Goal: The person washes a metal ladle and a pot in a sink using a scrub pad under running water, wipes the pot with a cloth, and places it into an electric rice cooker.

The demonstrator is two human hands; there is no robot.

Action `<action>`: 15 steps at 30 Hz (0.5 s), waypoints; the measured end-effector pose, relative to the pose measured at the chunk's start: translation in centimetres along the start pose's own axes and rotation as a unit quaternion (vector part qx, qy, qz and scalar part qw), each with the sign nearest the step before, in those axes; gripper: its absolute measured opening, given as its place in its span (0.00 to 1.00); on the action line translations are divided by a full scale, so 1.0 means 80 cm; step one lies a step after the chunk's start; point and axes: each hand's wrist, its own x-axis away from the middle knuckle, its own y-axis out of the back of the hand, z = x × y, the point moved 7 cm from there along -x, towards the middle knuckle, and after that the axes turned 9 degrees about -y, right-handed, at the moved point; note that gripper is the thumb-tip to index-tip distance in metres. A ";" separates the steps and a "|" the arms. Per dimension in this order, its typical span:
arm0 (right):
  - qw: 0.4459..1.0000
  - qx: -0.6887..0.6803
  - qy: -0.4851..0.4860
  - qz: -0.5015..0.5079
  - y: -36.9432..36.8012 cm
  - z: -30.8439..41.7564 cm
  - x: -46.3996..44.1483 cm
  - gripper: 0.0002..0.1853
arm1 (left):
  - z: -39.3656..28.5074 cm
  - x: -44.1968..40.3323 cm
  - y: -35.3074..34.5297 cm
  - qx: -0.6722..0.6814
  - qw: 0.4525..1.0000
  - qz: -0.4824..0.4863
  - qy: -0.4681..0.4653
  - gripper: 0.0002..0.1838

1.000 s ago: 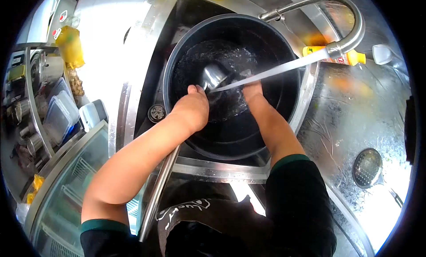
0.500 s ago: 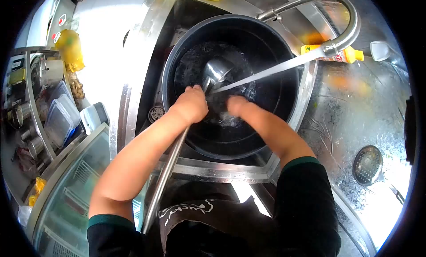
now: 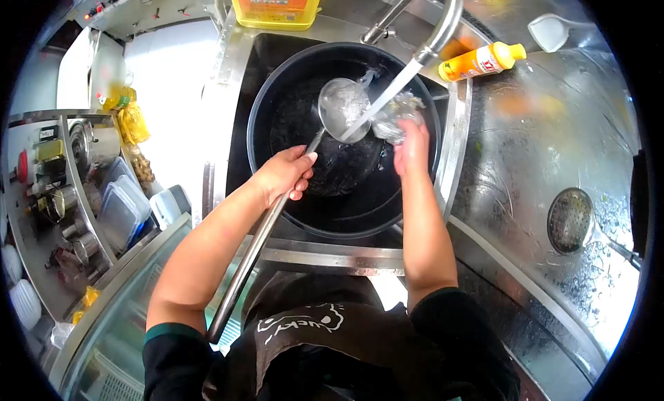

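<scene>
My left hand [image 3: 285,174] is wrapped round the long metal handle of a ladle [image 3: 332,105]. The ladle's bowl faces up under the running tap [image 3: 449,20] and has water in it. Just right of the bowl, my right hand [image 3: 413,148] grips a crumpled, shiny, see-through wad [image 3: 395,117]; I cannot tell whether it is plastic or a scrubber. Both hands are over a large black round tub [image 3: 253,128] with water in the bottom. The tub stands in the sink [image 3: 339,259].
A yellow jug [image 3: 273,17] stands behind the sink. On the wet steel counter [image 3: 512,166] at right are a yellow bottle [image 3: 482,62], a white scoop-like tool [image 3: 550,33] and a perforated skimmer [image 3: 570,221]. Shelves [image 3: 66,145] with containers are at left.
The ladle bowl has turned upward into the water stream. My right hand has come up from the tub's water to the right, with the shiny wad now showing. The view has shifted.
</scene>
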 end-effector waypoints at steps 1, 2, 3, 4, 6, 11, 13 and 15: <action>0.995 -0.069 -0.034 0.062 -0.024 -0.001 0.017 0.17 | -0.001 0.007 -0.003 -0.021 1.000 0.005 -0.009 0.11; 0.990 -0.076 -0.079 0.085 -0.043 -0.014 0.027 0.14 | 0.001 0.013 -0.010 -0.021 1.000 0.019 -0.012 0.13; 0.985 -0.015 -0.053 0.161 -0.060 -0.029 0.021 0.14 | 0.002 0.018 -0.017 -0.022 0.999 0.034 -0.015 0.15; 0.979 0.145 -0.014 0.141 -0.076 -0.038 0.028 0.16 | 0.001 0.023 -0.025 -0.022 0.998 0.047 -0.019 0.17; 0.784 0.549 0.282 0.063 -0.092 -0.058 0.006 0.16 | -0.007 0.035 -0.039 -0.100 0.993 0.036 -0.050 0.21; 0.570 0.760 0.254 0.185 -0.128 -0.031 0.041 0.17 | -0.024 0.054 -0.033 -0.436 0.883 -0.015 -0.174 0.29; 0.662 0.692 0.261 0.122 -0.108 -0.025 0.037 0.20 | -0.032 0.066 -0.034 -0.542 0.804 -0.063 -0.237 0.32; 0.668 0.733 0.099 0.086 -0.070 -0.017 0.032 0.21 | -0.049 0.085 -0.034 -0.617 0.727 -0.127 -0.273 0.33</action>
